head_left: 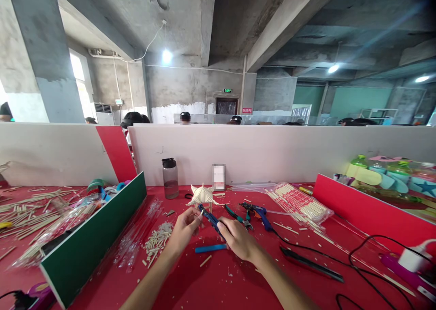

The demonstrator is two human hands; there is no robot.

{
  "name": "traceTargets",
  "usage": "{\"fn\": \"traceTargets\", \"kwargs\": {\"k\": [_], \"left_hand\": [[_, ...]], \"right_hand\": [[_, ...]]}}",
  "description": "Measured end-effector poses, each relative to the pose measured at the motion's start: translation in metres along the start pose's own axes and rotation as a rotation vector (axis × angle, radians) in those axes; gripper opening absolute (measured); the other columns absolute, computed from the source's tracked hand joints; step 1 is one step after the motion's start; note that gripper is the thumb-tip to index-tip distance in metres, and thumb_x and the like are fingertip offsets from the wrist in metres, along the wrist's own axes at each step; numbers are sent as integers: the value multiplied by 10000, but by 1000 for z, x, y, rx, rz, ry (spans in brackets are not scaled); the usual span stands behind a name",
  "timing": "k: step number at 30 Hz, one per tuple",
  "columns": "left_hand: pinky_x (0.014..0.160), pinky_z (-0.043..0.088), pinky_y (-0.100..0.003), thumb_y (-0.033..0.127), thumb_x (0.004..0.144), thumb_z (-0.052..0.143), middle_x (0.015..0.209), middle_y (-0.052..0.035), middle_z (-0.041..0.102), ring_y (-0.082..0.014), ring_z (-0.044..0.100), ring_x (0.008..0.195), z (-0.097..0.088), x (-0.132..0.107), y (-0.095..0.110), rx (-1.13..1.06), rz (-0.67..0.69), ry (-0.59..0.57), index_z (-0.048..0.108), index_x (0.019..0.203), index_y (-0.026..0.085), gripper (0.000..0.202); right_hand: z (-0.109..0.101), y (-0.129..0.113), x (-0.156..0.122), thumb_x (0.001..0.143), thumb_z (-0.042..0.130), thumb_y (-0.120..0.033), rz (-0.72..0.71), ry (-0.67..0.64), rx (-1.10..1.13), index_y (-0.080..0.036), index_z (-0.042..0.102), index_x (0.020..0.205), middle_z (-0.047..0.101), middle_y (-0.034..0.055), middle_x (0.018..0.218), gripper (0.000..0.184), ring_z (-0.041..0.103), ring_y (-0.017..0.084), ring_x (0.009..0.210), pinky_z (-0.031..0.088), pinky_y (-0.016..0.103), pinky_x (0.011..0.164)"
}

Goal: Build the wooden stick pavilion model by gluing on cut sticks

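My right hand grips a long dark blue hand tool that slants up and left; its exact kind is unclear. At the tool's tip, my left hand pinches a short pale wooden stick between thumb and fingers. Just behind the tool stands a small model pavilion of pale sticks, with a pointed, upturned roof. A blue strip lies flat below my hands, and a loose stick piece rests in front of it.
Green-handled cutters and a blue glue gun lie right of the model, its cord trailing right. Bagged sticks, a black tool, a stick-piece pile and a bottle surround the work. Green and red dividers flank it.
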State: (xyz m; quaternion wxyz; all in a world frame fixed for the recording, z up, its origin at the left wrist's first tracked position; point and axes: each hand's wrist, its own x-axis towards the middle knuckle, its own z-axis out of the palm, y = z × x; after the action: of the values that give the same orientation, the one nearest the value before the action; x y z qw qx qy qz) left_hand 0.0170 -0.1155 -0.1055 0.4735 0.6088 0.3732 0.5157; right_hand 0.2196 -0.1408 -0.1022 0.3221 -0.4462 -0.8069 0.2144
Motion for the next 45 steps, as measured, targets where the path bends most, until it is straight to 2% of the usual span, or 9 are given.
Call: {"fn": "traceTargets", "kwargs": {"k": [5,11,14,21,25,29,34,39,45], "left_hand": [[491,348,-214,530,794,697,586,35,588,-93,454,479,2,-3,3,-35,50,27,546,787,178,383],[473,334,-205,528,790,705,612,37,592,-78,449,460,2,-3,3,-51,57,51,554,799,175,384],[462,334,-205,561,775,708,592,35,599,-80,445,447,2,-1,-2,-32,22,24,555,786,173,418],[453,313,-205,633,734,709,567,21,608,-83,444,441,3,2,-17,10,-25,6,554,756,168,490],[466,344,-214,649,701,725,587,11,616,-93,468,460,1,3,-21,11,-41,18,570,763,170,506],[497,383,-232,649,675,741,596,0,618,-119,509,505,-1,4,-24,32,-38,41,578,751,172,509],[538,376,-245,599,712,727,601,12,573,-132,499,545,-5,7,-27,103,11,62,583,721,174,448],[571,350,-247,535,795,656,625,17,541,-139,469,588,-4,1,-27,311,37,-104,581,694,171,385],[641,395,-258,416,856,617,771,-36,652,-182,544,702,5,-14,-25,533,91,-365,693,786,189,249]], "right_hand": [[-10,-1,0,1044,267,-438,24,-7,-160,-211,562,856,649,27,726,417,604,191,688,313,278,619],[-23,3,-4,1019,339,-467,117,-75,-352,-206,631,1027,721,89,1002,392,668,260,951,376,292,742],[-16,5,-6,1004,361,-483,114,-81,-438,-210,631,1121,705,111,1097,402,656,291,1009,399,335,803],[15,8,-4,963,424,-479,77,-85,-547,-151,644,1145,654,180,1150,435,591,352,1097,422,443,900],[25,7,0,941,454,-478,78,-83,-561,-129,614,1230,621,206,1211,481,545,379,1159,413,480,937],[27,6,1,940,448,-480,96,-103,-546,-127,603,1252,616,210,1218,497,539,374,1166,405,481,949],[12,9,0,935,460,-503,121,-99,-538,-147,628,1182,634,194,1208,465,547,355,1169,400,456,957],[-16,12,-1,930,445,-505,243,-88,-539,-145,632,1090,683,194,1143,437,631,347,1076,451,415,852],[-40,17,-3,910,437,-541,429,-72,-566,-118,642,1083,728,222,1041,501,680,375,1015,466,432,831]]}}
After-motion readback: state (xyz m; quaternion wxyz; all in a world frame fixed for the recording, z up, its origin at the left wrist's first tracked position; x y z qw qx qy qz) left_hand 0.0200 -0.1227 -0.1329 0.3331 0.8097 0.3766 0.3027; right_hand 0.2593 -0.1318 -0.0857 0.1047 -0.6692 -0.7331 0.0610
